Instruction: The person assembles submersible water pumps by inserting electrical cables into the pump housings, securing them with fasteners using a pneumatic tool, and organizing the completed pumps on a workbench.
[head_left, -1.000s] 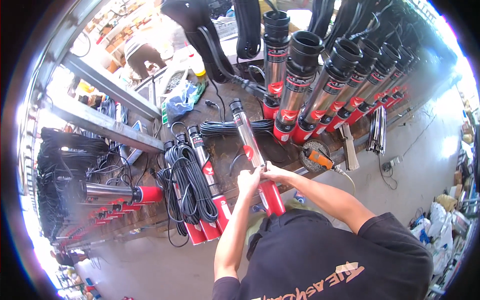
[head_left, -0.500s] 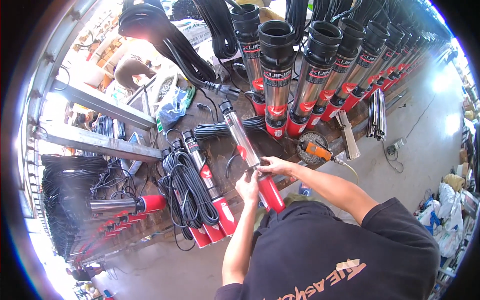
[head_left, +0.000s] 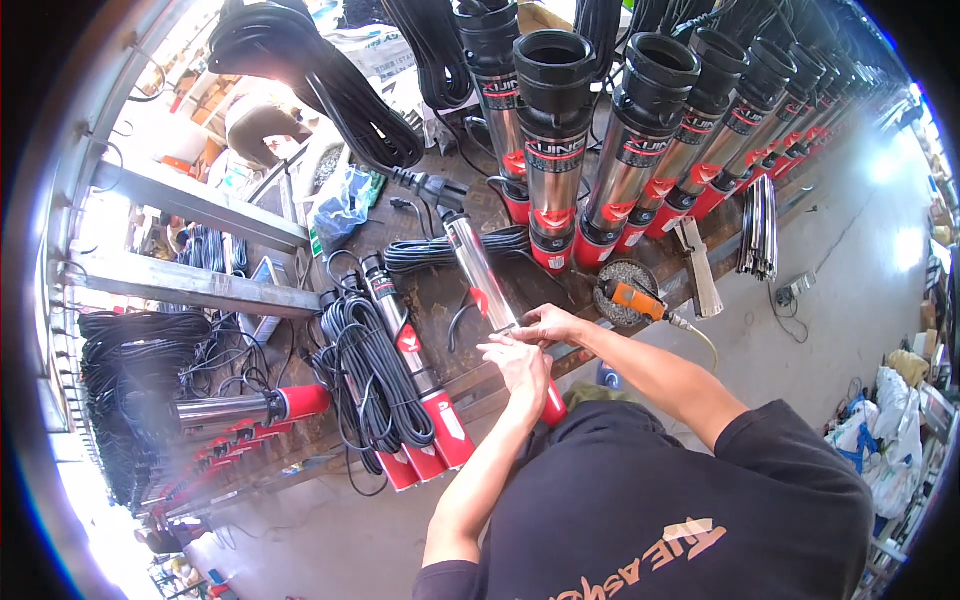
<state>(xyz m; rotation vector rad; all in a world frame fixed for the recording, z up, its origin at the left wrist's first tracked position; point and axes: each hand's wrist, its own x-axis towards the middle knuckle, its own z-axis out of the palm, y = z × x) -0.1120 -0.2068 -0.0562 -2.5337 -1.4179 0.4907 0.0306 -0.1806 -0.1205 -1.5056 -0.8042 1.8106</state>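
Note:
A slim submersible pump [head_left: 472, 258], steel with a red lower section, lies tilted across the bench edge, its red end towards my body. My left hand [head_left: 522, 370] lies over the red section, fingers stretched across to the joint with the steel tube. On the joint's right side, the bent fingers of my right hand [head_left: 552, 325] close on the pump. Whether a small part is between my fingertips is hidden. A coiled black cable [head_left: 455, 250] rests beside the tube, and a black plug [head_left: 432, 188] is near its top end.
Several similar pumps [head_left: 555, 150] stand upright in a row at the back right. More pumps with coiled cables [head_left: 375, 370] lie to the left. An orange handheld tool [head_left: 635, 300] rests over a bowl of small metal parts. A wooden board [head_left: 698, 270] and metal strips [head_left: 758, 230] are farther right.
My left hand has moved right and up, from the pump's left side to over its red section, and its fingers have straightened. My right hand stays at the joint.

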